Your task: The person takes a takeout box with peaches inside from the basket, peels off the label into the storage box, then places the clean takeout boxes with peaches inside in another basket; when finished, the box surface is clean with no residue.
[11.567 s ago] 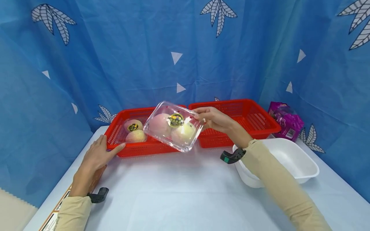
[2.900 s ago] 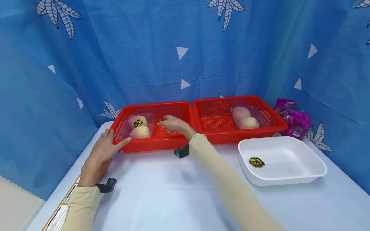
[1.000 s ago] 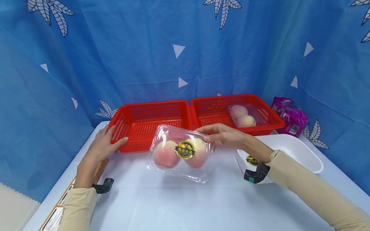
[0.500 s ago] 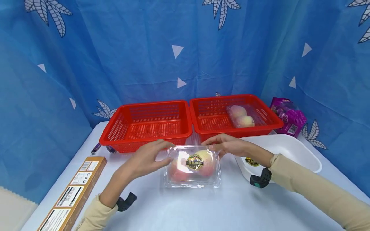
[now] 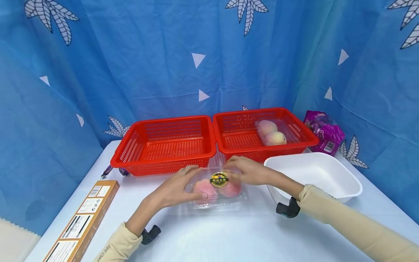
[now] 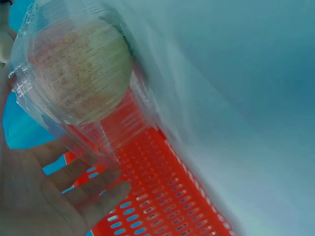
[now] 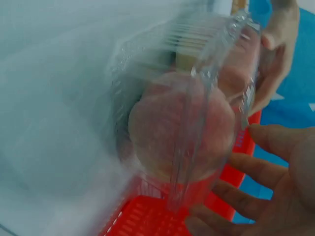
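Observation:
A clear plastic clamshell box [image 5: 214, 205] with two pink peaches [image 5: 230, 188] inside lies low over the table in front of the baskets. A black-and-yellow fruit sticker [image 5: 219, 179] shows on its lid. My left hand [image 5: 178, 189] is at the box's left end, thumb over the lid; its fingers [image 6: 93, 189] are spread and nearly straight along the side. At the right end my right hand [image 5: 247, 170] has its thumb on the lid near the sticker. In the right wrist view its fingers [image 7: 246, 196] reach extended to the clear rim.
Behind stand two red baskets, the left one [image 5: 163, 162] and the right one [image 5: 268, 150]; the right one holds another peach pack [image 5: 276, 138]. A white tub [image 5: 314, 171] and a purple bag [image 5: 324, 133] are at right, a long cardboard box [image 5: 85, 218] at left.
The first peach pack went into the right basket, its sticker onto the tub. The second left the left basket in my right hand and came down; my left hand let go of the basket and joined.

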`<move>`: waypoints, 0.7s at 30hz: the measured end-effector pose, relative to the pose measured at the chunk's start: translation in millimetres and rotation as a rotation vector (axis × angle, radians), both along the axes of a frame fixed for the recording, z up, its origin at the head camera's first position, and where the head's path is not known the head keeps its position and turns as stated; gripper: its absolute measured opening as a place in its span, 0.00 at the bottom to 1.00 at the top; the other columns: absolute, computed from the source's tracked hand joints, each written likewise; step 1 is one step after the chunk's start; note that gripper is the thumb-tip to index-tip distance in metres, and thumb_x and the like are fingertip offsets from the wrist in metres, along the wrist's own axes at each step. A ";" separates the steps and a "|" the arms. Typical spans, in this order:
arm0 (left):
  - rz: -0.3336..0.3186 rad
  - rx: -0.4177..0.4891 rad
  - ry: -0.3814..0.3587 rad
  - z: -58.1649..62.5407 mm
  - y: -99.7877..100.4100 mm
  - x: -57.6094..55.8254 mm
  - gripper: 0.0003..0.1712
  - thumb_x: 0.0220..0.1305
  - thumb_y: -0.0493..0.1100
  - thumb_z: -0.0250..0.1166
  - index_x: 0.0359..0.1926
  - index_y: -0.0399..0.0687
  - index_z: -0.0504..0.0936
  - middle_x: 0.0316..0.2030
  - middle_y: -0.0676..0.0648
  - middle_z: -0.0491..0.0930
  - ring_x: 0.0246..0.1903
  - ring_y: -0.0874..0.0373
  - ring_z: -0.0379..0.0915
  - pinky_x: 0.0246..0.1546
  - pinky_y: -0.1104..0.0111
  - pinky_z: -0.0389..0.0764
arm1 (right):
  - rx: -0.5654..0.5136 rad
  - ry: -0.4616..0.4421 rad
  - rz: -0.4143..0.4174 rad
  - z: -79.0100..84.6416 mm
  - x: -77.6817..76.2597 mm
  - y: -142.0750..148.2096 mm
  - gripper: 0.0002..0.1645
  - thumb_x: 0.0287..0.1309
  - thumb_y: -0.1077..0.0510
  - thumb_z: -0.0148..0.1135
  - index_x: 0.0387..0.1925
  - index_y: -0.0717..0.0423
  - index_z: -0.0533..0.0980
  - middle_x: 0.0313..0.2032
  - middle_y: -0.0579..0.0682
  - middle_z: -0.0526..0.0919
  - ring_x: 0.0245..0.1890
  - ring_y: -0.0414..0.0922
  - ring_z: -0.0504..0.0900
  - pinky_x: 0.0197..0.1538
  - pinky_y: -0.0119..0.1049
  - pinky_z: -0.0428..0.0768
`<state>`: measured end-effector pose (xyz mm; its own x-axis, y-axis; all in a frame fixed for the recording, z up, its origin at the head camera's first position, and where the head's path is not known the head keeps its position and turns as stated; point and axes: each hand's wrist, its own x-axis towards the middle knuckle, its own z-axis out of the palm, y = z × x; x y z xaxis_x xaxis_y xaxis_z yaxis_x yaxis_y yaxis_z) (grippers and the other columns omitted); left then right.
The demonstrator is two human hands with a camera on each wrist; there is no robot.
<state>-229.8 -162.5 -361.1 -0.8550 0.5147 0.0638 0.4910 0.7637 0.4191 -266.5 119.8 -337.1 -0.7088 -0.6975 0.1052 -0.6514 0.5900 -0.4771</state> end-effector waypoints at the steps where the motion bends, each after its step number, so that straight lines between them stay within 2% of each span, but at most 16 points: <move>1: 0.003 -0.001 0.007 -0.1 0.0 -0.1 0.50 0.51 0.75 0.61 0.72 0.61 0.61 0.70 0.50 0.60 0.68 0.49 0.56 0.59 0.43 0.68 | 0.012 0.047 -0.001 0.2 1.6 -4.2 0.19 0.61 0.55 0.62 0.52 0.56 0.80 0.48 0.50 0.80 0.50 0.47 0.75 0.53 0.44 0.77; 4: 0.008 -0.003 0.020 -0.5 0.0 0.1 0.51 0.51 0.76 0.59 0.71 0.60 0.61 0.69 0.50 0.61 0.67 0.49 0.58 0.58 0.44 0.69 | 0.030 0.160 -0.019 -1.7 5.1 -15.3 0.13 0.60 0.56 0.63 0.45 0.55 0.83 0.43 0.47 0.81 0.45 0.44 0.74 0.49 0.40 0.75; 7: 0.009 -0.007 0.028 -0.4 -0.1 0.8 0.51 0.51 0.77 0.59 0.71 0.61 0.62 0.69 0.50 0.61 0.66 0.49 0.59 0.58 0.45 0.70 | 0.026 0.227 -0.050 -5.5 7.0 -23.5 0.08 0.57 0.58 0.64 0.38 0.53 0.83 0.39 0.45 0.81 0.40 0.42 0.72 0.45 0.37 0.74; 12: 0.011 -0.010 0.026 0.7 -0.1 1.7 0.51 0.51 0.76 0.60 0.71 0.61 0.61 0.69 0.49 0.61 0.67 0.49 0.58 0.58 0.44 0.70 | -0.025 0.218 -0.109 -8.8 7.2 -32.0 0.02 0.54 0.61 0.65 0.30 0.50 0.80 0.36 0.44 0.78 0.37 0.43 0.70 0.40 0.35 0.72; 14: 0.012 -0.007 0.024 0.6 -0.2 1.5 0.50 0.51 0.76 0.60 0.71 0.61 0.61 0.69 0.49 0.61 0.67 0.48 0.58 0.58 0.44 0.69 | -0.073 0.171 -0.119 -9.4 7.1 -33.7 0.04 0.55 0.62 0.65 0.29 0.50 0.78 0.35 0.43 0.78 0.38 0.43 0.70 0.40 0.34 0.73; 16: 0.010 -0.007 0.025 -0.7 -0.3 1.0 0.50 0.51 0.76 0.60 0.71 0.62 0.61 0.69 0.49 0.61 0.67 0.49 0.58 0.58 0.44 0.70 | -0.158 0.085 -0.106 -9.6 7.9 -31.9 0.05 0.58 0.64 0.62 0.30 0.52 0.75 0.33 0.44 0.77 0.36 0.43 0.71 0.38 0.32 0.74; 18: 0.007 -0.004 0.024 -1.5 -0.2 0.4 0.50 0.51 0.76 0.60 0.71 0.62 0.62 0.69 0.50 0.61 0.66 0.49 0.59 0.57 0.43 0.70 | -0.281 -0.024 -0.101 -7.0 8.4 -25.7 0.04 0.62 0.65 0.60 0.33 0.55 0.73 0.33 0.46 0.78 0.36 0.42 0.73 0.38 0.30 0.77; 21: 0.008 -0.003 0.017 -1.6 0.1 0.1 0.50 0.51 0.76 0.60 0.71 0.62 0.62 0.69 0.49 0.61 0.66 0.48 0.59 0.57 0.42 0.70 | -0.480 -0.193 -0.102 5.9 7.8 -5.5 0.03 0.65 0.66 0.54 0.39 0.61 0.68 0.33 0.54 0.79 0.34 0.45 0.77 0.36 0.34 0.82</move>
<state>-229.7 -162.4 -362.7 -0.8580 0.5078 0.0775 0.4919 0.7688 0.4086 -258.7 114.3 -331.3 -0.8087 -0.5291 0.2569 -0.4755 0.3310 -0.8151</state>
